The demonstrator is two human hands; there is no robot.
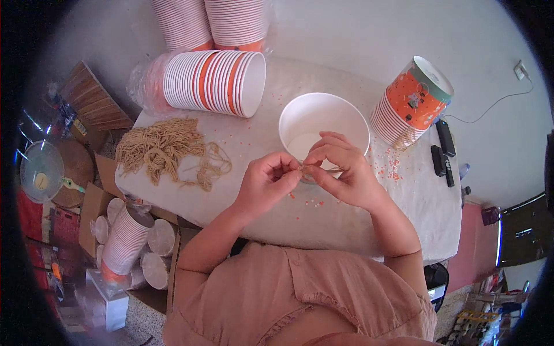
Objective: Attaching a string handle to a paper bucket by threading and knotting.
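Note:
Both hands meet over the near rim of a white paper tub point(347, 115) that stands upright on the table. My left hand point(266, 183) pinches a thin piece of tan twine point(302, 166) between thumb and fingers. From the other side my right hand point(346, 168) pinches the same twine, its thumb and index fingertip close to the left fingertips. Part of the twine is hidden by the fingers. To the left lies a tangled heap of the same tan twine point(164, 147), with a looser bunch of strands point(210, 167) beside it.
A stack of nested tubs point(213, 83) lies on its side at the back left. An upside-down stack of orange patterned tubs point(412, 98) stands at the right, beside black devices point(443, 158). Small orange and white bits point(389, 167) dot the tablecloth point(271, 222). A cardboard box of tubs point(95, 213) sits lower left.

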